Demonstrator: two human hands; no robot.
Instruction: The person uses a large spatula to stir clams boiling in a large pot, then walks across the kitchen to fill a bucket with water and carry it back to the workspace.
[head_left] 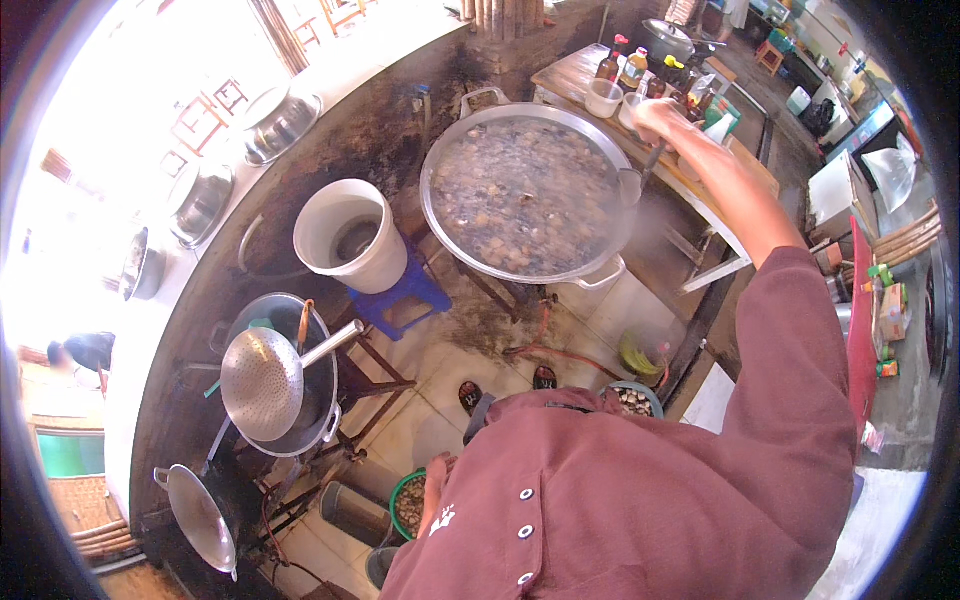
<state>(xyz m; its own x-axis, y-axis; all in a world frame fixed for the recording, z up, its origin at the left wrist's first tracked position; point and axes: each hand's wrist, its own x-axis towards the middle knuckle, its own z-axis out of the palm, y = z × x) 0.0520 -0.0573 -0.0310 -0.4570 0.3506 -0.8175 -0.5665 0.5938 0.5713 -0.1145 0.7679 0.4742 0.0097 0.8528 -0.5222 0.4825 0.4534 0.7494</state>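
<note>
My right hand (657,119) is closed round the dark handle of a metal utensil (630,186), whose pale head rests at the right rim of a large pan. The head's exact shape is unclear. Liquid crowded with small greyish-brown pieces fills the wide two-handled pan (436,205), and bubbles and steam blur its surface. Low at my left side, my left hand (437,470) hangs partly hidden by my shirt. Its visible fingers look loosely apart, with nothing seen in them. Below that hand stands a green-rimmed basket (396,490) of small pale brown pieces.
A white bucket (385,268) stands on a blue stool (425,299). Left of it, a perforated strainer (262,385) lies across a deep pot (325,400). Bottles (634,68) and cups (602,98) crowd a wooden table. An orange hose (570,358) crosses the floor.
</note>
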